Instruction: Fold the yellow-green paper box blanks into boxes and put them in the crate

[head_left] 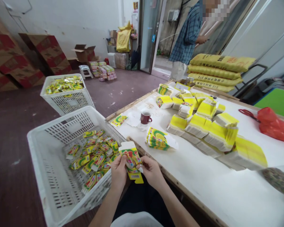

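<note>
A yellow and green printed carton [132, 155] with a white flap at its top is held over my lap. My left hand [119, 170] pinches its left side, thumb on the front. At its lower right edge, my right hand [151, 170] has its fingers closed on it. To the left stands a white plastic crate [41, 157] with many small filled packs [99, 154] in it. A fan of flat cartons [157, 138] lies on the white table [194, 176], right of my hands. Behind it are rows of stacked yellow cartons [217, 134].
On the table are a dark red mug [145, 117] and a red plastic bag [274, 124]. A second full crate [73, 102] stands beyond the first. Yellow sacks [215, 74] and a person in a checked shirt [188, 34] are at the back.
</note>
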Demonstrator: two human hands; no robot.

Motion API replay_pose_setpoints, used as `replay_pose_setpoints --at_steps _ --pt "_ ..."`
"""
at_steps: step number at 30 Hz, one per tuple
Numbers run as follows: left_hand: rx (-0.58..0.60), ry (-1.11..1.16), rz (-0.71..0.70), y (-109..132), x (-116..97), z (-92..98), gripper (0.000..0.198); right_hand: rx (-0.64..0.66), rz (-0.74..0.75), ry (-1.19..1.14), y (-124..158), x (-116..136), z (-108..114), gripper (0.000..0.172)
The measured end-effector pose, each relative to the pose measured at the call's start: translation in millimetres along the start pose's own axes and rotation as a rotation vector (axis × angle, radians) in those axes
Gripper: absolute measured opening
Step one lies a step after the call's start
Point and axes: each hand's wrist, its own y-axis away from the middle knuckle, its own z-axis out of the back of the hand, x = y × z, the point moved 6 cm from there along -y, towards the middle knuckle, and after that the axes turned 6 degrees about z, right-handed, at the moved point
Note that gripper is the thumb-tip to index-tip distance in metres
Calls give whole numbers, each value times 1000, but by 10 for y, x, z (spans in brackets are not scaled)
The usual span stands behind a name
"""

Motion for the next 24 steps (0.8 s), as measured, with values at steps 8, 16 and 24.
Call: replay_pose_setpoints --at_steps 8,16,24 --pt "53 -71 -52 -121 -199 102 45 169 164 373 -40 200 112 34" --pt "603 -651 -29 100 -420 -5 101 320 552 877 191 522 235 29" --pt "420 -915 -176 401 -92 -231 74 -376 426 635 311 534 492 52"
